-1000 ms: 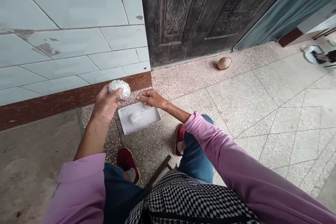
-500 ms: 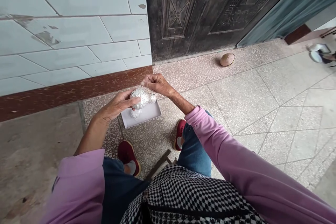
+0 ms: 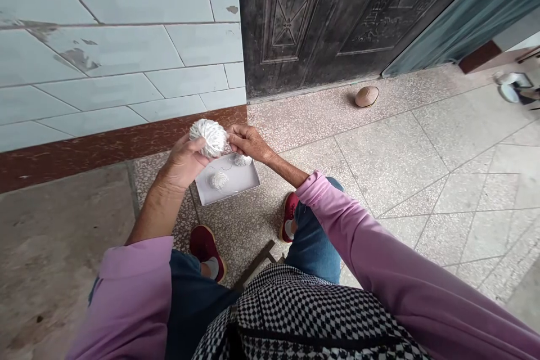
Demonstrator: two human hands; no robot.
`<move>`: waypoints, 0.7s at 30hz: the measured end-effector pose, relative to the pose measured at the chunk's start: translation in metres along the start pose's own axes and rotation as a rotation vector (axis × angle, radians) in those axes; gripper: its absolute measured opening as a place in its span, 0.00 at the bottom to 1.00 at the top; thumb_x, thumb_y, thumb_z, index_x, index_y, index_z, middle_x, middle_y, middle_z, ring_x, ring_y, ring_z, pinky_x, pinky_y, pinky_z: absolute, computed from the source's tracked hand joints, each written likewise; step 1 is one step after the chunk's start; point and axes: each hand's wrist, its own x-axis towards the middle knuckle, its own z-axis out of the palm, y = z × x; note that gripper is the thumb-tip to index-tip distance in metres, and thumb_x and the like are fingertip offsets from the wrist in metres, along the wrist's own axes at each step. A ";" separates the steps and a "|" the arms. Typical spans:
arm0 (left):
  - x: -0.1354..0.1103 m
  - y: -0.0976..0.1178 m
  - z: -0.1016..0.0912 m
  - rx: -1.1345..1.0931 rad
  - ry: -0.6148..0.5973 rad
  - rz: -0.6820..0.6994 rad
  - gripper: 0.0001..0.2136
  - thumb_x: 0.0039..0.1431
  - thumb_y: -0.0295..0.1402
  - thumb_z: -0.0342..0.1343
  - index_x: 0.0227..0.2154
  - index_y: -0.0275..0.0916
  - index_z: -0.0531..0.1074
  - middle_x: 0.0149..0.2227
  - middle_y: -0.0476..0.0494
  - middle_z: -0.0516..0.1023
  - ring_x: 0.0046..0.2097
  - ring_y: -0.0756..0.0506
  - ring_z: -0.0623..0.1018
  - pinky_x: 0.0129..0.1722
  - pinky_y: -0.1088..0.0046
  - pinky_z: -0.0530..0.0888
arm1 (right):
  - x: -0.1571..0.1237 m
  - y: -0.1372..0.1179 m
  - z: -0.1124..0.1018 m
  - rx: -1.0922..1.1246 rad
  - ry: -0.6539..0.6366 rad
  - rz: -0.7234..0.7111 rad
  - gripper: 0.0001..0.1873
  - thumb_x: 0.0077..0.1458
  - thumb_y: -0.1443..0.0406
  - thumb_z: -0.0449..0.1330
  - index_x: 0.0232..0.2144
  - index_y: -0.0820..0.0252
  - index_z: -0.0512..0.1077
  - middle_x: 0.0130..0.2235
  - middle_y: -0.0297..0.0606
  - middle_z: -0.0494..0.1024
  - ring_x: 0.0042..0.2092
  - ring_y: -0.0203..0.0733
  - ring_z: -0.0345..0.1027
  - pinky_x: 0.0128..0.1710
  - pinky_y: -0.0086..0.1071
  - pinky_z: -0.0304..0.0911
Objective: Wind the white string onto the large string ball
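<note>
A large ball of white yarn (image 3: 210, 138) rests in my left hand (image 3: 185, 162), the thumb across its near side and the fingers beneath it. My right hand (image 3: 250, 143) is closed in a pinch just right of the ball, at a strand of the yarn that is too thin to make out fully. Below both hands a shallow white box (image 3: 238, 183) lies on the floor. Two smaller white yarn balls are in it: one ball (image 3: 219, 180) toward the left, another ball (image 3: 242, 161) near the far right corner, partly under my right hand.
A tiled wall (image 3: 177, 45) with a brown skirting stands ahead on the left, beside a dark carved door (image 3: 316, 28). A round tan object (image 3: 367, 97) lies on the floor by the door. My red shoes (image 3: 207, 252) flank the space before the box.
My left hand has raised and turned the ball, moving it left and away from the box. The right hand has shifted slightly down, its pinch now beside the ball. Both smaller balls show more fully.
</note>
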 end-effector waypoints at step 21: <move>-0.017 0.031 0.015 0.643 -0.204 -0.123 0.23 0.55 0.56 0.82 0.40 0.43 0.88 0.38 0.39 0.85 0.42 0.35 0.85 0.38 0.64 0.84 | -0.011 -0.022 -0.034 -0.043 -0.079 -0.093 0.28 0.86 0.67 0.78 0.32 0.55 0.71 0.25 0.21 0.65 0.30 0.30 0.57 0.33 0.30 0.56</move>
